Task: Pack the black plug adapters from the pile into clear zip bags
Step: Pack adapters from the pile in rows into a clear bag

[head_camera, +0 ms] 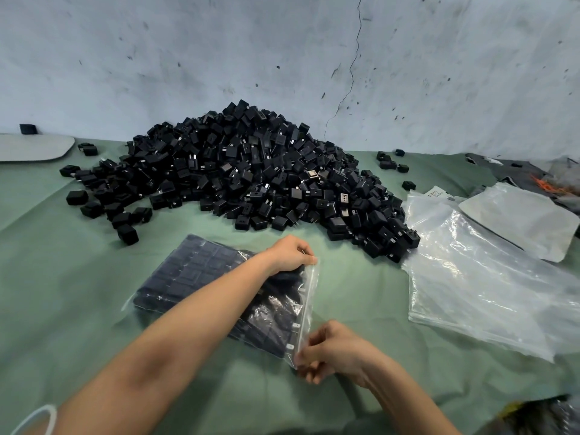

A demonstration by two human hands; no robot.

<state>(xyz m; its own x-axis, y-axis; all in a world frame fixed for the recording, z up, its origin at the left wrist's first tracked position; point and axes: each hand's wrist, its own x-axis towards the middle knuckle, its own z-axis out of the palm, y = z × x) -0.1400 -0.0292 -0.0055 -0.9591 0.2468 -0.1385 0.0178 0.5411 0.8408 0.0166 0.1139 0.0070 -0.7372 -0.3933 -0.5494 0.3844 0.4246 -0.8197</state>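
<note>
I am pinching the seal edge of the full clear plastic zip bag (307,306), left hand (290,254) far end, right hand (329,350) near. Risk: packed black plug adapters (194,271) bulging, zip gapping mid-run.

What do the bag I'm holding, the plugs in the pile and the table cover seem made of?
Bag: thin clear plastic film, glossy; it crinkles and glints.
Plugs: hard black plastic, mostly matte, with small silvery prongs, likely metal.
Table cover: dull green sheet, probably cloth or nonwoven; it lies in soft creases.
</note>
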